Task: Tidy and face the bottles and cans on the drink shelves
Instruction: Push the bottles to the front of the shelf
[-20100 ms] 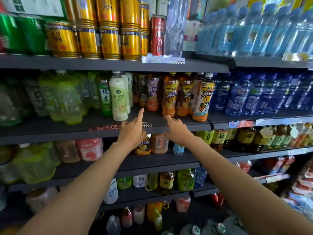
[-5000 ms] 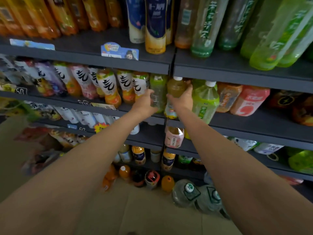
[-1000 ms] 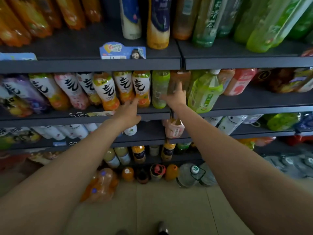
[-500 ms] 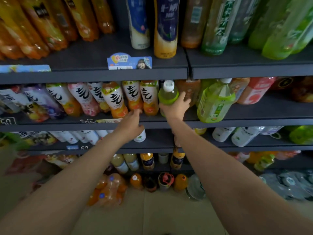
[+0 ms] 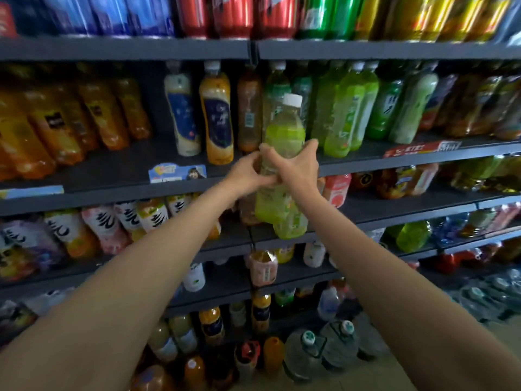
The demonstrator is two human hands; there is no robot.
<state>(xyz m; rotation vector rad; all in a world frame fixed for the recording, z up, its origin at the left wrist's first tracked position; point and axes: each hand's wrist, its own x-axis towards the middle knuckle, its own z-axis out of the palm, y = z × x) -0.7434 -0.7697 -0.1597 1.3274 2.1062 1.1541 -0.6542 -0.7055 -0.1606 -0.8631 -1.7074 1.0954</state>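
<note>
Dark store shelves packed with drinks fill the view. Both hands meet around a pale green bottle (image 5: pixel 284 142), lifted clear of the shelves: the left hand (image 5: pixel 244 176) pinches its left side, the right hand (image 5: pixel 296 167) wraps its middle. Behind the fingers stands a row of green tea bottles (image 5: pixel 346 117). Likely step: relocating this bottle. Next it needs a gap there, label forward.
</note>
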